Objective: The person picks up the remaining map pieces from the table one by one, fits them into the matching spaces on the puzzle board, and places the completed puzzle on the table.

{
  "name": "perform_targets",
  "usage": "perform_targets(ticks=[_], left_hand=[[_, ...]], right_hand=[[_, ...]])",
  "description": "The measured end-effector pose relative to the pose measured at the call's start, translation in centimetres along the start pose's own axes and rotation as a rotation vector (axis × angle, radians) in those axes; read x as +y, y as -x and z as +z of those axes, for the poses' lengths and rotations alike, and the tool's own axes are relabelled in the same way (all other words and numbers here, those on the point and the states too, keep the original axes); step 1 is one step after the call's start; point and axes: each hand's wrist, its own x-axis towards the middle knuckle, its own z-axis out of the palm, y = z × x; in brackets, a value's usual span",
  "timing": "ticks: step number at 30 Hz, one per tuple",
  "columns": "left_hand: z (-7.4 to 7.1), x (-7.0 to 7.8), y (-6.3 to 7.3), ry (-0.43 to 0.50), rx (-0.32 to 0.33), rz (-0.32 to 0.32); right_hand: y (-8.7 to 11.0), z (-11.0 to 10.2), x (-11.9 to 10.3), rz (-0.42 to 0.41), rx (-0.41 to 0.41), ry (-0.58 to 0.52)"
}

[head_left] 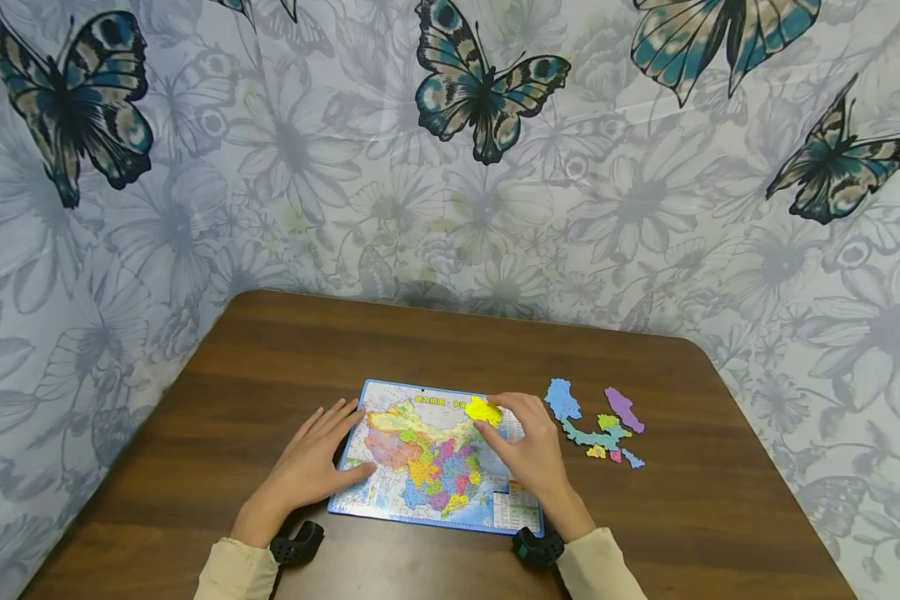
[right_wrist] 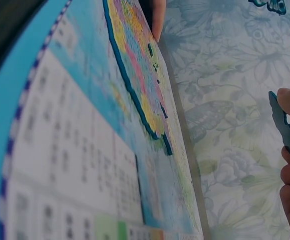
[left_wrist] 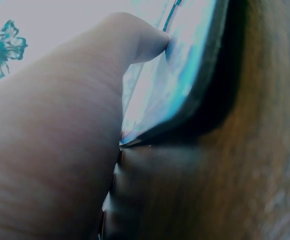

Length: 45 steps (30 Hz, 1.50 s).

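Note:
A map puzzle board (head_left: 360,498) with a blue rim lies on the table, many coloured pieces set in its middle. My right hand (head_left: 532,446) is over the board's right part, pinching a yellow puzzle piece (head_left: 483,410) between thumb and fingers near the upper right corner. The right wrist view shows that piece (right_wrist: 283,125) nearly edge-on, held off the board. At the board's left edge lies my left hand (head_left: 311,458), fingers straight and spread. Its thumb (left_wrist: 152,42) touches the board's surface in the left wrist view.
Right of the board lie loose puzzle pieces: a light blue one (head_left: 563,399), a purple one (head_left: 625,409), a teal one (head_left: 592,435) and several smaller ones. The brown wooden table (head_left: 307,342) meets a butterfly-patterned backdrop (head_left: 495,225) at its far edge.

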Motion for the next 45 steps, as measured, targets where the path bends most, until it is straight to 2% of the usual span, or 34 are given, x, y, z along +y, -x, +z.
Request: perform_targets(ticks=[20, 27, 45], left_hand=[[0.1, 0.0, -0.2, 0.009, -0.008, -0.004], [0.1, 0.0, -0.3, 0.005, -0.008, -0.010], [0.0, 0.0, -0.2, 0.005, -0.013, -0.016]], right_hand=[[-0.5, 2.1, -1.2, -0.027, -0.047, -0.032], [-0.5, 2.7, -1.8, 0.011, -0.078, -0.060], [-0.3, 4.7, -2.7, 0.023, -0.143, -0.075]])
